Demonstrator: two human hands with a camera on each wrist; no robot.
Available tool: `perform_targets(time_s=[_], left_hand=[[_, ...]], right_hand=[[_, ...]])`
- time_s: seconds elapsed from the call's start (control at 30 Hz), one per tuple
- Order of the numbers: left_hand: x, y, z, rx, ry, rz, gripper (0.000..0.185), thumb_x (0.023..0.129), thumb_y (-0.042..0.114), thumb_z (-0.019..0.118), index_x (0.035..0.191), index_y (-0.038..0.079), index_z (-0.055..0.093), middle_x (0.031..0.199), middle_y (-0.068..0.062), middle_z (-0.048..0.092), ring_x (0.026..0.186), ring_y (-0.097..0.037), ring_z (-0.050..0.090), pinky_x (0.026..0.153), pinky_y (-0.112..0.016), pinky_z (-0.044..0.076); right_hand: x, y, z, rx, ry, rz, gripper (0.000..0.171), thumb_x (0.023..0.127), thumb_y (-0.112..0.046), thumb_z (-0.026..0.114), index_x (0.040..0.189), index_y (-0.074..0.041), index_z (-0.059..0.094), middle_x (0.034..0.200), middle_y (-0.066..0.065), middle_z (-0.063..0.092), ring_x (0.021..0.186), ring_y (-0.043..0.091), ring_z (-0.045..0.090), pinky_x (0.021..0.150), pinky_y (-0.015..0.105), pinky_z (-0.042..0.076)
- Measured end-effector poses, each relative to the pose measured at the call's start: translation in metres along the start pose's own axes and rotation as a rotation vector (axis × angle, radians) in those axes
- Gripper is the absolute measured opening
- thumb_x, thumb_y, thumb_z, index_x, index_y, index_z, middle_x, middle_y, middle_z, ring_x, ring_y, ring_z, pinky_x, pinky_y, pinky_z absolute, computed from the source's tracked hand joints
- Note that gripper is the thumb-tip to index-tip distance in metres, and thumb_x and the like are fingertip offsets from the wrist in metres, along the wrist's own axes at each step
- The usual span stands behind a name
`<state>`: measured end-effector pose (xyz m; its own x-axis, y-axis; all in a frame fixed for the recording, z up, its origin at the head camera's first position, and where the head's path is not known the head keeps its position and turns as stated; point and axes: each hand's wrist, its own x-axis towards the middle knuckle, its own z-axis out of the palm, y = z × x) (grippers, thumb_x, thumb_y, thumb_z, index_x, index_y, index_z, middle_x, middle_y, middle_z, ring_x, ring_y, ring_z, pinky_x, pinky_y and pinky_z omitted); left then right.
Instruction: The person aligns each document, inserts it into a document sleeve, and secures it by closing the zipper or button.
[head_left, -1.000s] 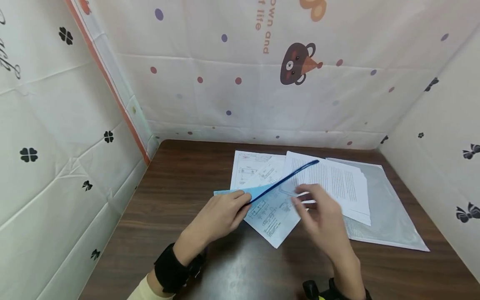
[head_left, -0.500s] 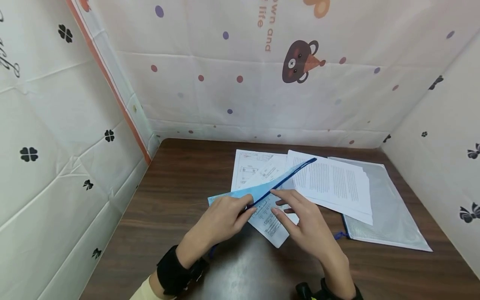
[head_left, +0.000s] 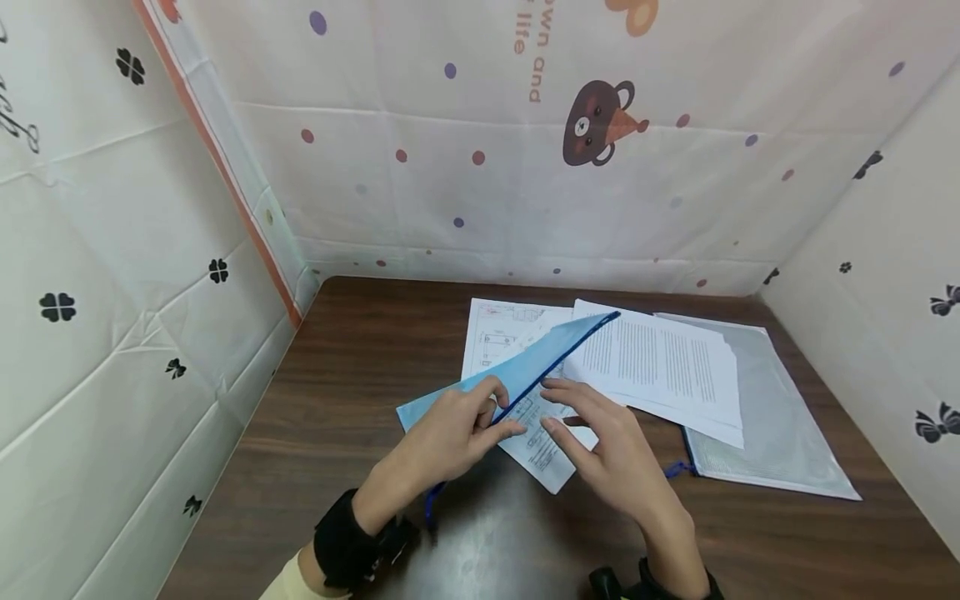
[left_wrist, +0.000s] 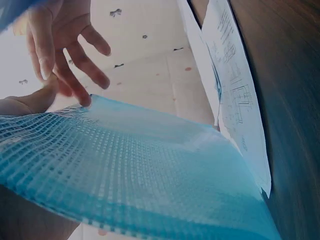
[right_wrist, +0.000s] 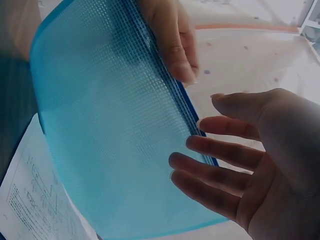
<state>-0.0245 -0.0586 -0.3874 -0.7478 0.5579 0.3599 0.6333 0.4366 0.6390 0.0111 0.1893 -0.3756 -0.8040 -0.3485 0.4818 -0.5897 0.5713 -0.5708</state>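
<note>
In the head view my left hand [head_left: 450, 429] pinches a light-blue mesh zipper pouch [head_left: 528, 362] at its dark blue zipper edge. The pouch stands tilted, its edge slanting up toward the back right. A blue pull cord [head_left: 430, 504] hangs below the left wrist. My right hand [head_left: 603, 442] hovers to the right with fingers spread and slightly bent. In the right wrist view its fingertips [right_wrist: 179, 160] are right at the zipper edge, holding nothing. Behind and below the pouch lie sheets with line drawings [head_left: 491, 333], partly covered by it.
A stack of text-printed papers [head_left: 675, 367] lies to the right at the back. It overlaps a second, whitish mesh pouch [head_left: 780, 425] with a blue cord [head_left: 678, 469]. The brown table [head_left: 360, 367] meets patterned cloth walls [head_left: 420, 208] at the back and sides.
The pouch has tilted up, showing more of its blue face, and its lower left corner has moved left. My right hand has come left and in toward the zipper edge.
</note>
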Motion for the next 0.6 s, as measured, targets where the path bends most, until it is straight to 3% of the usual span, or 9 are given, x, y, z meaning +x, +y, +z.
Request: perform_targets(time_s=[0.17,0.6], left_hand=[[0.0000,-0.0004,0.0019,-0.010,0.000,0.006,0.032,0.102,0.041,0.071,0.116,0.014,0.059,0.059,0.012,0.037,0.045,-0.004,0.034,0.049,-0.022,0.035],[0.0012,-0.0019,0.0019,-0.108,0.071,0.048,0.014,0.115,0.026,0.050,0.118,0.013,0.055,0.057,0.015,0.033,0.045,-0.002,0.030,0.050,-0.022,0.033]], right_hand=[[0.0014,0.0003,0.0025,-0.005,-0.016,-0.017,0.040,0.101,-0.015,0.074,0.141,-0.015,0.067,0.132,-0.002,0.069,0.110,0.019,0.072,0.082,0.043,0.063],[0.0025,-0.0018,0.0043,-0.020,-0.013,-0.006,0.044,0.101,-0.017,0.074,0.144,-0.015,0.066,0.145,0.003,0.065,0.124,0.023,0.068,0.082,0.043,0.063]])
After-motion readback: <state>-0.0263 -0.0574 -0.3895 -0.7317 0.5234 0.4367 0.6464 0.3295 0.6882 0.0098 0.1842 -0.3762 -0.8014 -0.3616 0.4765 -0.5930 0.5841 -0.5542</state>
